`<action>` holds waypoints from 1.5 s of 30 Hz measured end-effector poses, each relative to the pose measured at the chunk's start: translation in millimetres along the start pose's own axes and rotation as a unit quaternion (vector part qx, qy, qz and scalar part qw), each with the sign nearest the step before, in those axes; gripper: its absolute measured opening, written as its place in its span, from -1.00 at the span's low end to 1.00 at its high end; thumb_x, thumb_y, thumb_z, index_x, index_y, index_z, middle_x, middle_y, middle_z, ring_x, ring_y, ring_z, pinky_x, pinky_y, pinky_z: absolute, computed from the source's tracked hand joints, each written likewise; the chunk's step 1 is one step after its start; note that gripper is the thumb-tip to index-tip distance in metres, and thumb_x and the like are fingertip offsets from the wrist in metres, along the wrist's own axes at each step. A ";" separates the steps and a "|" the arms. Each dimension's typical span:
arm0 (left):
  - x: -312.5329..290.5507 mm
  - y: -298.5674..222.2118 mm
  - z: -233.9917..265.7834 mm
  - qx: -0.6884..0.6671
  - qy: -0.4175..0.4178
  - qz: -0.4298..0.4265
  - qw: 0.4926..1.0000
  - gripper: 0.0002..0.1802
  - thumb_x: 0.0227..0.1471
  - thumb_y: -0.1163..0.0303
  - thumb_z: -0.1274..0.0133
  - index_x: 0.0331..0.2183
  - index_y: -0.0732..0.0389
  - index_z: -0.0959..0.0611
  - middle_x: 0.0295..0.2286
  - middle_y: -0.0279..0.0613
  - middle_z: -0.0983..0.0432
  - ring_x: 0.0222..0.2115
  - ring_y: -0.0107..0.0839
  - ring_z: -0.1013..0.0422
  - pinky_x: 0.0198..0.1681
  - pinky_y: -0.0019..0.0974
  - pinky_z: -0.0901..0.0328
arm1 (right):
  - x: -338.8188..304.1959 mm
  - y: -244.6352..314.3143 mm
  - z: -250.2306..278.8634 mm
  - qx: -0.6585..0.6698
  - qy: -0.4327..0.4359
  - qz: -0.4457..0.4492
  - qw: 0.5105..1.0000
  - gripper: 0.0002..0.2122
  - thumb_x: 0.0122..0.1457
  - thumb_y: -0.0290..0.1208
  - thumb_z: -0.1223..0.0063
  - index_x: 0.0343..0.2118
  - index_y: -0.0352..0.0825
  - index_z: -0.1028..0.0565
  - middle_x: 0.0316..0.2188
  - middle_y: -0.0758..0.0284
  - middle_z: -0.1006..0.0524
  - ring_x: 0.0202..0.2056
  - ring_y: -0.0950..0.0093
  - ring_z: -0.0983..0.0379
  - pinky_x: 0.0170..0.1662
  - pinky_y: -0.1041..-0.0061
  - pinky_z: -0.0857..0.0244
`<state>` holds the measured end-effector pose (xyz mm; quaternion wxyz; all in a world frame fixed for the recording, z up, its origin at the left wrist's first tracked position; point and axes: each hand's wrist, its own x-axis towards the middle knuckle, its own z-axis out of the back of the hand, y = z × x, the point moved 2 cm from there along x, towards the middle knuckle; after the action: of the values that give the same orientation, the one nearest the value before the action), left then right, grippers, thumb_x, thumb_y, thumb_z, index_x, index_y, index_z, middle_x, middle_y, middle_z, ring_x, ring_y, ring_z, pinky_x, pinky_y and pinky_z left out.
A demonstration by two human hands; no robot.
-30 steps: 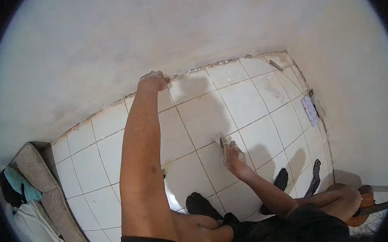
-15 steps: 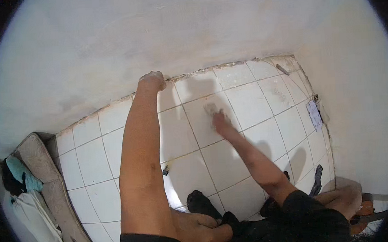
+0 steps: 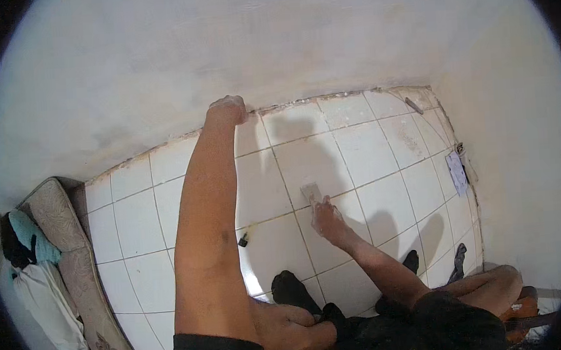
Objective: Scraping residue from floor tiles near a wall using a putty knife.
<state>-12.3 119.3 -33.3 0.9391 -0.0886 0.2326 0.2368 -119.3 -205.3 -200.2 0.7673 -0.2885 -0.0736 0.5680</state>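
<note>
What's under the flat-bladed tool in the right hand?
White floor tiles show around the flat-bladed tool, partly in shadow. The patch directly beneath is covered by the tool and the right hand, so I can't tell what lies there.

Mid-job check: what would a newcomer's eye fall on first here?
Probably the dusty left hand, curled at the foot of the pale wall, its long bare forearm filling the centre-left. Next, the right hand holding a flat, greyish scraper-like tool over the white square floor tiles. White cloth lies far left.
</note>
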 end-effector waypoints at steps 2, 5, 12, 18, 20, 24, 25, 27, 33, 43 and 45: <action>-1.2 4.9 -1.4 0.001 0.010 0.004 1.000 -0.62 -0.07 0.37 0.06 -0.15 0.22 -0.54 -0.10 -0.05 -0.42 -0.08 -0.18 -0.36 -0.03 -0.19 -0.28 | 22.3 -9.1 -4.4 0.163 0.012 -0.083 0.983 -0.56 0.07 -0.43 0.17 -0.05 -0.68 -0.23 -0.25 -0.07 -0.37 -0.12 0.08 -0.34 -0.17 0.31 -0.33; -2.0 12.5 -4.9 -0.015 0.019 0.022 0.999 -0.62 -0.08 0.37 0.07 -0.14 0.22 -0.53 -0.10 -0.06 -0.41 -0.06 -0.18 -0.35 -0.02 -0.19 -0.27 | 42.4 -33.1 -3.6 0.271 0.059 -0.086 0.957 -0.62 0.10 -0.39 0.21 -0.09 -0.60 -0.27 -0.24 -0.07 -0.38 -0.12 0.09 -0.35 -0.12 0.30 -0.30; 1.0 29.4 -11.7 -0.004 0.031 0.035 0.999 -0.60 -0.08 0.34 0.05 -0.12 0.17 -0.52 -0.08 -0.09 -0.40 -0.06 -0.17 -0.34 -0.01 -0.18 -0.27 | -0.9 -38.8 28.2 0.475 0.031 -0.174 0.862 -0.80 0.05 -0.49 0.16 -0.29 -0.50 -0.35 -0.33 -0.05 -0.39 -0.22 0.07 -0.37 -0.15 0.25 -0.30; 3.3 23.8 -6.1 0.026 0.045 0.041 0.998 -0.58 -0.07 0.34 0.06 -0.10 0.18 -0.50 -0.07 -0.09 -0.39 -0.06 -0.17 -0.34 -0.01 -0.17 -0.27 | 14.3 -41.9 13.7 0.409 0.024 -0.084 0.908 -0.67 0.02 -0.49 0.12 -0.14 -0.51 -0.23 -0.19 -0.05 -0.30 -0.12 -0.01 -0.29 -0.07 0.16 -0.23; 3.1 20.7 -5.8 0.005 0.039 0.037 0.999 -0.57 -0.08 0.34 0.06 -0.10 0.21 -0.49 -0.07 -0.07 -0.39 -0.06 -0.17 -0.35 -0.03 -0.17 -0.28 | 40.3 -53.6 3.1 0.491 0.098 -0.128 0.856 -0.50 0.03 -0.50 0.11 0.04 -0.56 -0.08 0.00 -0.08 -0.21 -0.07 -0.04 -0.24 0.01 0.17 -0.17; 1.2 11.8 2.5 0.025 0.056 -0.001 0.998 -0.57 -0.09 0.33 0.04 -0.11 0.25 -0.50 -0.10 -0.03 -0.41 -0.08 -0.14 -0.36 -0.04 -0.16 -0.29 | 68.3 -75.4 -1.5 0.532 0.009 -0.208 0.821 -0.75 -0.02 -0.49 0.13 -0.26 -0.48 -0.37 -0.25 -0.08 -0.42 -0.17 -0.04 -0.36 -0.12 0.14 -0.30; -1.8 7.9 9.9 0.024 -0.003 -0.036 0.999 -0.59 -0.09 0.33 0.04 -0.14 0.26 -0.51 -0.15 0.00 -0.44 -0.12 -0.12 -0.38 -0.06 -0.15 -0.30 | 68.4 -77.2 -3.2 0.563 0.032 -0.233 0.793 -0.71 -0.03 -0.48 0.15 -0.22 -0.49 -0.37 -0.24 -0.07 -0.43 -0.18 -0.05 -0.37 -0.11 0.15 -0.30; -14.3 3.3 25.3 0.024 -0.065 -0.062 0.996 -0.61 -0.09 0.33 0.03 -0.17 0.28 -0.52 -0.20 0.03 -0.47 -0.15 -0.11 -0.41 -0.08 -0.14 -0.30 | 58.9 -77.0 -1.2 0.487 0.090 -0.089 0.864 -0.64 -0.04 -0.45 0.15 -0.15 -0.49 -0.34 -0.24 -0.07 -0.43 -0.17 -0.04 -0.37 -0.08 0.15 -0.28; -111.8 18.8 11.8 -0.111 -0.274 -0.177 0.939 -0.78 0.02 0.31 0.10 -0.35 0.26 -0.49 -0.50 0.01 -0.45 -0.46 -0.16 -0.39 -0.36 -0.16 -0.27 | -7.8 -22.7 26.0 0.482 0.096 -0.088 0.867 -0.66 0.01 -0.43 0.14 -0.16 -0.52 -0.31 -0.20 -0.14 -0.33 -0.13 0.02 -0.32 -0.05 0.21 -0.24; -342.4 98.0 -278.1 -0.380 -0.469 0.296 0.740 -0.91 0.04 0.47 0.05 -0.46 0.28 -0.45 -0.68 -0.26 -0.29 -0.68 -0.45 -0.20 -0.56 -0.38 -0.16 | 77.8 -12.2 -10.3 0.217 -0.143 0.041 0.965 -0.62 0.06 -0.40 0.15 -0.12 -0.56 -0.20 -0.17 -0.05 -0.28 -0.10 0.09 -0.23 0.02 0.30 -0.14; -377.0 103.8 -321.3 -0.412 -0.426 0.387 0.706 -0.87 0.02 0.42 0.01 -0.43 0.28 -0.46 -0.60 -0.20 -0.34 -0.61 -0.41 -0.24 -0.51 -0.35 -0.19 | 81.1 -24.5 -16.6 0.398 -0.112 0.005 0.910 -0.66 0.04 -0.39 0.16 -0.19 -0.57 -0.25 -0.19 -0.07 -0.31 -0.07 0.05 -0.24 -0.01 0.25 -0.16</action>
<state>-483.6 -31.2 -140.1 0.6340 -0.2584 -0.2992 0.6646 -63.8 -141.8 -218.3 0.8021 0.1061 0.0744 0.5830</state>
